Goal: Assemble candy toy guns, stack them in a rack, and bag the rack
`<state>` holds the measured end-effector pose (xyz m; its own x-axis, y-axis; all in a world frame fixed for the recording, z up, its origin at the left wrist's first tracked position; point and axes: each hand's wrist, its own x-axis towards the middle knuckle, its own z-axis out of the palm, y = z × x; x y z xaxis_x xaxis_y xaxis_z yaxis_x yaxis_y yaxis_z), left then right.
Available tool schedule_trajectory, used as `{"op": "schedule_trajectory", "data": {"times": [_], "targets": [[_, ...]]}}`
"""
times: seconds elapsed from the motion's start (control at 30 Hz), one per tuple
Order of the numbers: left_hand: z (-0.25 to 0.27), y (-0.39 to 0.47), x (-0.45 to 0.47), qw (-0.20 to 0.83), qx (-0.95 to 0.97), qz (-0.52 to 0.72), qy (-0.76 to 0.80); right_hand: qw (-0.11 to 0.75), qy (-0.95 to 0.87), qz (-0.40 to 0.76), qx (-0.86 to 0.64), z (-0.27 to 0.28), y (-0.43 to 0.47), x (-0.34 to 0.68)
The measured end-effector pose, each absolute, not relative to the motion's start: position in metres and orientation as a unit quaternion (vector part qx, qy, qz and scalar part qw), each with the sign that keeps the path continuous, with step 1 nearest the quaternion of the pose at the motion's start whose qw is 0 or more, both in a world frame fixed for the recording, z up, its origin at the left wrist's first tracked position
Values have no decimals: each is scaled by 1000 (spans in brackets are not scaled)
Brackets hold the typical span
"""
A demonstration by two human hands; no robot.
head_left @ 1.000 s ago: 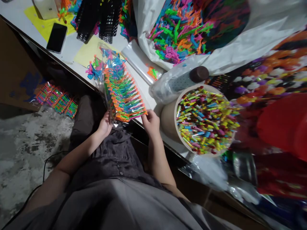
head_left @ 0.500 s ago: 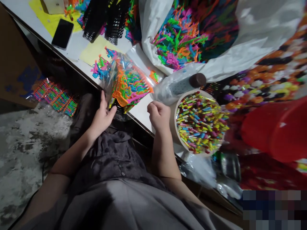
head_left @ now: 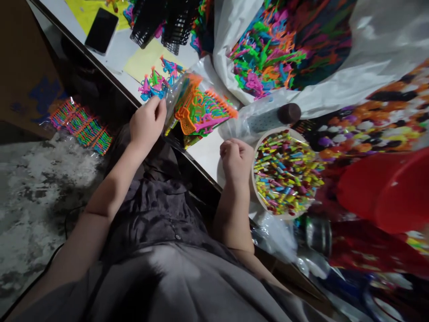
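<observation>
A clear plastic bag [head_left: 205, 109] packed with bright orange, green and pink plastic toy pieces lies at the table's front edge. My left hand [head_left: 148, 121] is closed at the bag's left side, thumb and fingers pinched on the film. My right hand [head_left: 236, 161] makes a loose fist over the white tabletop, between the bag and a round tub [head_left: 259, 197]. Whatever the right fingers may hold is hidden. Small colourful toy figures [head_left: 156, 82] lie loose just beyond my left hand.
A large white sack [head_left: 321, 76] of coloured plastic pieces stands behind. Small yellow, red and blue pieces fill the tub. A dark-capped cylinder [head_left: 289, 114], a phone [head_left: 101, 31], black mesh baskets [head_left: 147, 22] and a red bucket [head_left: 385, 188] surround the area. A filled bag [head_left: 80, 125] lies at left.
My left hand has gone from open beside the bag to closed at its upper left side. The right fist stays by the tub. The whole view has shifted slightly.
</observation>
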<state>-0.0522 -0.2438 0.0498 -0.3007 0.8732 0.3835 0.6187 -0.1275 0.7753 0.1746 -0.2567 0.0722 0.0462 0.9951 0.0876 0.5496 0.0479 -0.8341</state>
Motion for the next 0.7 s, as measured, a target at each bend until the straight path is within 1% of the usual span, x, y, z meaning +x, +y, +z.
{"op": "schedule_trajectory", "data": {"times": [0.07, 0.23, 0.37, 0.43, 0.53, 0.63, 0.7], "targets": [[49, -235, -53, 113, 585, 489, 637, 375, -619, 299, -622, 73, -258, 176], [68, -203, -54, 69, 614, 444, 649, 408, -608, 296, -613, 69, -249, 187], [89, -183, -56, 76, 687, 431, 580, 371, -640, 269, -617, 64, -232, 197], [87, -193, -53, 89, 706, 444, 545, 365, -645, 256, -620, 61, -227, 200], [51, -238, -38, 116, 670, 498, 538, 393, -622, 252, -629, 57, -229, 201], [-14, -298, -17, 210, 592, 579, 520, 400, -611, 279, -624, 52, -236, 199], [-57, -331, -5, 271, 548, 606, 509, 398, -601, 309, -621, 44, -241, 197]]}}
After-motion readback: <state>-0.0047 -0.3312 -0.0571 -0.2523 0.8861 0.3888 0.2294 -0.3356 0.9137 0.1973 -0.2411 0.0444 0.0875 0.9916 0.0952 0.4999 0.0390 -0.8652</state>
